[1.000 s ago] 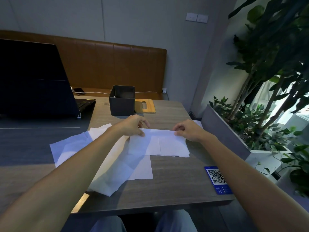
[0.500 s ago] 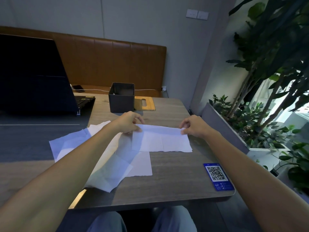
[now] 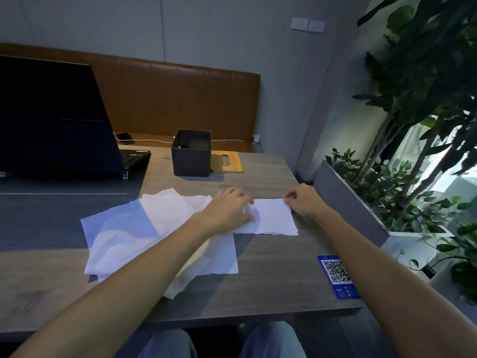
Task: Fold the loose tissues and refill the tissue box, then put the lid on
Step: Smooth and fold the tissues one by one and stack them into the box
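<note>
A white folded tissue [image 3: 275, 217] lies on the wooden table [image 3: 271, 280], right of centre. My right hand [image 3: 303, 200] pinches its far right corner. My left hand [image 3: 229, 211] rests on the tissue's left part, fingers bent over it, blurred by motion. Several loose unfolded tissues [image 3: 134, 233] lie spread to the left, partly under my left forearm. The dark square tissue box [image 3: 191, 152] stands lidless at the back of the table. Its wooden lid [image 3: 228, 162] with a slot lies flat right beside it.
A dark open laptop [image 3: 56, 120] fills the back left. A blue QR-code card [image 3: 338, 276] lies near the table's right front edge. A phone [image 3: 124, 137] and white cable sit on the brown bench behind. A planter with plants [image 3: 387, 189] stands at the right.
My left hand has swept rightward over the tissue, which is now narrower, about half its earlier width. My right hand still holds the far right corner.
</note>
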The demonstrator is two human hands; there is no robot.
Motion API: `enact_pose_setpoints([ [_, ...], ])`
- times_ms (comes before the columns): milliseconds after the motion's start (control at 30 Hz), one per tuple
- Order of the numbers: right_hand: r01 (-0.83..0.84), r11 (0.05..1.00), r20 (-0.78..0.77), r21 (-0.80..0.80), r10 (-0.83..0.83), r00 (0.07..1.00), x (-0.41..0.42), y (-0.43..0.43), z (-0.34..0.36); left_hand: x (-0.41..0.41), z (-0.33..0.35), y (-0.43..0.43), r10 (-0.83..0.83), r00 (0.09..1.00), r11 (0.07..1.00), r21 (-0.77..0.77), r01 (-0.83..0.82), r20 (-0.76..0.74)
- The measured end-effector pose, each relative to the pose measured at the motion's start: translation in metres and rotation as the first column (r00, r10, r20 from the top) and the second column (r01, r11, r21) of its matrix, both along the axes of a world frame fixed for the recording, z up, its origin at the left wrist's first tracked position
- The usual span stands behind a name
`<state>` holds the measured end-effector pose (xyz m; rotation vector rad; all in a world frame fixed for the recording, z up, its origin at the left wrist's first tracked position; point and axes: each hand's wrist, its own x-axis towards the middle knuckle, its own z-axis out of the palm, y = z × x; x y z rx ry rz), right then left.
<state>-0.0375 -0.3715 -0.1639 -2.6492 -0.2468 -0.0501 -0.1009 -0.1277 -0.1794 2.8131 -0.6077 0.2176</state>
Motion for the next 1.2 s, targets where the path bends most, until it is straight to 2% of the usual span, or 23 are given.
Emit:
enact_pose_setpoints([
  [133,0.075,0.997,0.049,-0.006,-0.075,0.996,0.001,-0.002,0.001,-0.005,-0.014,-0.004,-0.035,0.984,0.997,0.067,0.047,-0.176],
  [267,0.105,0.992,0.093,-0.072,-0.098,0.991,-0.002,0.001,-0.002,-0.013,-0.022,0.003,-0.069,0.975,0.99,0.108,0.094,-0.21],
  [400,-0.132,0.987,0.203,-0.092,0.149,0.968,-0.024,0.034,-0.01,-0.015,-0.026,0.001,-0.042,0.974,0.98,0.182,0.084,-0.224],
  [467,-0.269,0.958,0.161,-0.098,0.283,0.946,-0.039,0.055,-0.02,-0.016,-0.027,-0.001,-0.014,0.978,0.977,0.205,0.057,-0.207],
  [533,-0.332,0.936,0.107,-0.12,0.344,0.933,-0.049,0.066,-0.032,-0.017,-0.028,0.0,0.018,0.981,0.978,0.208,0.024,-0.195],
  [667,-0.236,0.935,-0.022,-0.266,0.239,0.971,-0.051,0.051,-0.043,-0.02,-0.026,0.014,0.09,0.971,0.967,0.253,-0.032,-0.221],
  [767,-0.159,0.928,-0.072,-0.336,0.143,0.987,-0.047,0.029,-0.045,-0.023,-0.023,0.031,0.091,0.963,0.975,0.221,-0.034,-0.255],
  [867,-0.109,0.942,-0.061,-0.317,0.095,0.994,-0.047,0.015,-0.042,-0.025,-0.023,0.038,0.086,0.959,0.977,0.21,-0.029,-0.27],
  [1033,0.039,0.967,0.074,-0.251,-0.021,0.997,-0.033,0.015,-0.032,-0.025,-0.022,0.031,0.123,0.957,0.971,0.229,-0.062,-0.263],
  [1200,0.08,0.989,-0.021,-0.125,-0.083,0.996,-0.022,0.025,-0.017,-0.017,-0.025,0.03,0.115,0.964,0.971,0.232,-0.059,-0.238],
])
